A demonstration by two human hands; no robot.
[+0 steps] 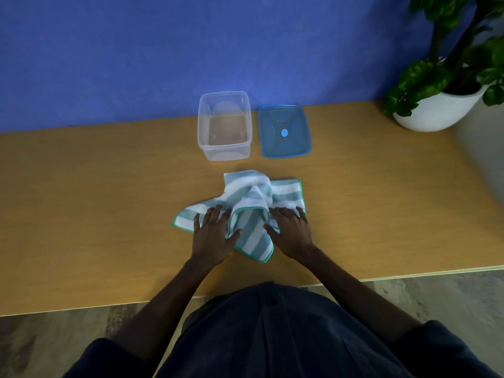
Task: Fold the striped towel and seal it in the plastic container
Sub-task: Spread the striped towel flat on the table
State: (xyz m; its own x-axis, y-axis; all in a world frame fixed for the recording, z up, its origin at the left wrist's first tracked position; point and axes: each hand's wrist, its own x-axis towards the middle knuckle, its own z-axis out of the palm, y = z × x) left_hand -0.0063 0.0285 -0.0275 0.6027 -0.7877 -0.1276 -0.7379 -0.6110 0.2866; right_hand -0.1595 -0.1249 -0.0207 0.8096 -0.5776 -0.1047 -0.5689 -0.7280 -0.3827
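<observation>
A teal-and-white striped towel (246,203) lies crumpled on the wooden table (95,200), near the front edge. My left hand (211,236) rests flat on its left part, fingers spread. My right hand (290,233) rests flat on its right part, fingers spread too. Neither hand grips the cloth; a raised fold stands between them. Behind the towel stands a clear plastic container (224,126), open and empty. Its blue lid (284,131) lies flat on the table just to the right of it.
A potted plant in a white pot (439,107) stands at the table's back right corner. A blue wall (136,55) runs along the table's far edge. The table's front edge is close to my body, with floor below.
</observation>
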